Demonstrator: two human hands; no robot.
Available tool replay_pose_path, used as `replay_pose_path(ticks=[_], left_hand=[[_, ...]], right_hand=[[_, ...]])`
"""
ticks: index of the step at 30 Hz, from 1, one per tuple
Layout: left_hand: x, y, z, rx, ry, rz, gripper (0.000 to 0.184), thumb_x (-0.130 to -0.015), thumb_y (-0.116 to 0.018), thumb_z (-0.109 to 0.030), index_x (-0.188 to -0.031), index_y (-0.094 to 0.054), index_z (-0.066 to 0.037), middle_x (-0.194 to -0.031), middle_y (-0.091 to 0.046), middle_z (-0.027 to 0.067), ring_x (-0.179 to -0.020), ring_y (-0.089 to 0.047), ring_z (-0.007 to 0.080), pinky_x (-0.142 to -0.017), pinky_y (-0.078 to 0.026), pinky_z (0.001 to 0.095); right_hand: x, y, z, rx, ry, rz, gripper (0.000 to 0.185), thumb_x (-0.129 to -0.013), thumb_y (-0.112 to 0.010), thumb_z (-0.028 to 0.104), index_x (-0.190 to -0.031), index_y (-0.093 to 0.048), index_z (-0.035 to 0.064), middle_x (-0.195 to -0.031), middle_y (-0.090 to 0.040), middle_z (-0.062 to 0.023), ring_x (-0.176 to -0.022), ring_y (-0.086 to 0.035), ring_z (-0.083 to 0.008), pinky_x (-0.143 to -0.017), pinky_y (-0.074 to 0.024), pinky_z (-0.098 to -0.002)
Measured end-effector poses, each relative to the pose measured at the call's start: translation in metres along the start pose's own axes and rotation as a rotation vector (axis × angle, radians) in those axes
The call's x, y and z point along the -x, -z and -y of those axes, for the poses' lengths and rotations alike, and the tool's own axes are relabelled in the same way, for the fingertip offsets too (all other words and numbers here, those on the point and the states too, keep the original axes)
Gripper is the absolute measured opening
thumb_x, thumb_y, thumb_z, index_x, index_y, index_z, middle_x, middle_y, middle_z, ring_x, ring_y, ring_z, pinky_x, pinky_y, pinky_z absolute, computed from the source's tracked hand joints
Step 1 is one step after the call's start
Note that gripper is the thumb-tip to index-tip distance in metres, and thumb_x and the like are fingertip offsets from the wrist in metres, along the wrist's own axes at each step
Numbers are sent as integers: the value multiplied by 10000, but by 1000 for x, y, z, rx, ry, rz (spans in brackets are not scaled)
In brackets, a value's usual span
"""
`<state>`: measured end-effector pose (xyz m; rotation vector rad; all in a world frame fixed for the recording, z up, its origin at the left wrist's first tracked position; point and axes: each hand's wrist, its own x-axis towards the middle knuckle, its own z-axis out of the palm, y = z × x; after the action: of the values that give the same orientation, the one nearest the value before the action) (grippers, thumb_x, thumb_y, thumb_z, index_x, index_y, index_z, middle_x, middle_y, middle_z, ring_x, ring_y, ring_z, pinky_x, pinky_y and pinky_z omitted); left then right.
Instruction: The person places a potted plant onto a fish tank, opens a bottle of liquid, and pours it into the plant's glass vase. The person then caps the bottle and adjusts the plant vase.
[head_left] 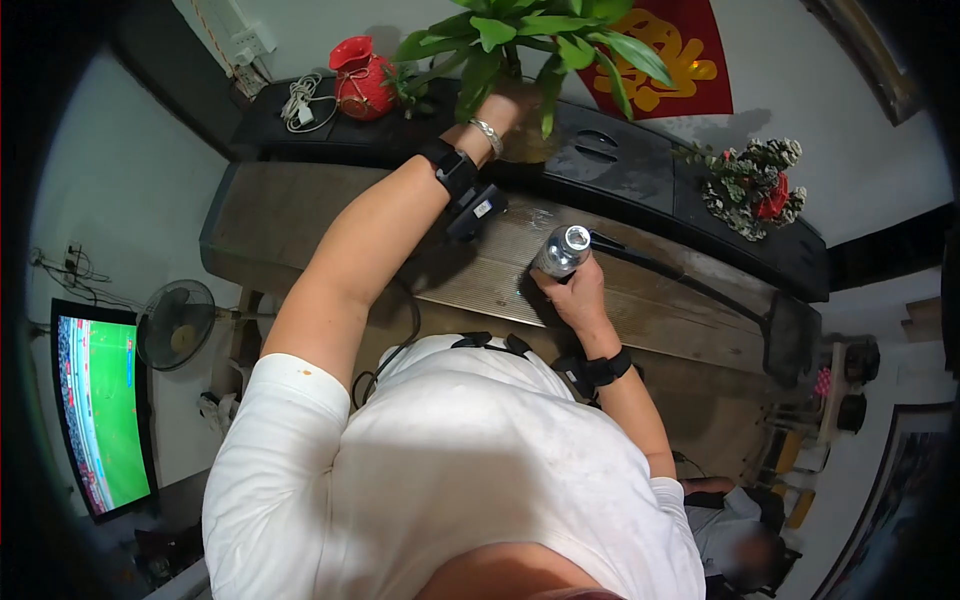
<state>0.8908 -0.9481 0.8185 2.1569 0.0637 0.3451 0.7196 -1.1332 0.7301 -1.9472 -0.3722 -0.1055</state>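
My left hand [503,112] reaches up to the leafy green plant [490,68], under its leaves. Its fingers are hidden, so whether it grips the plant or its container cannot be told. A silver bracelet and a black strapped device are on that wrist. My right hand [578,300] is closed around a clear, shiny bottle [562,252] held upright over the ribbed brown surface [480,262]. Another black strap is on the right wrist.
The black ledge [625,165] holds a red vase [362,85], a white coiled cable [303,103] and a frosted flower arrangement [755,185]. A dark long-handled tool [690,268] lies right of the bottle. A fan [177,322] and television [105,410] are left. Another person [725,525] sits lower right.
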Motion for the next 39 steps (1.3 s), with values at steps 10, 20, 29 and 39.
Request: replay_pose_path(ticks=[10,20,29,39], left_hand=[[-11,34,-28,461,-126,70,371,-736,-664,-288,-973,-586,-14,-935,-595,87,-815,-527,176,-736,-424,326],[5,53,-30,45,-496,35,359,-768,-632,-333,-971,-583,-41,-945,-604,86,-835,-560,194,-731,-442,337],[-5,37,-11,189,-672,39,357,-806,-600,-324,-1039,-568,-55,-983,-605,90,-873,-563,233,-747,-438,344],[-9,32,-8,179,-728,-6,268,-843,-561,-273,-965,-548,-35,-682,-542,49,-586,-492,138,-536,-407,321]], right_hand=[[-2,2,0,-14,8,11,415,-614,-728,123,-966,-529,29,-909,-577,-121,-843,-570,-270,-748,-445,-326],[-31,30,14,-55,59,-11,414,-602,-740,103,-953,-537,16,-861,-627,-109,-793,-606,-205,-728,-464,-297],[-95,73,48,333,46,24,420,-614,-718,153,-960,-527,13,-844,-617,-166,-796,-605,-299,-708,-458,-344],[-145,73,71,841,-6,140,415,-647,-729,187,-963,-515,25,-920,-601,-177,-912,-563,-349,-734,-445,-430]])
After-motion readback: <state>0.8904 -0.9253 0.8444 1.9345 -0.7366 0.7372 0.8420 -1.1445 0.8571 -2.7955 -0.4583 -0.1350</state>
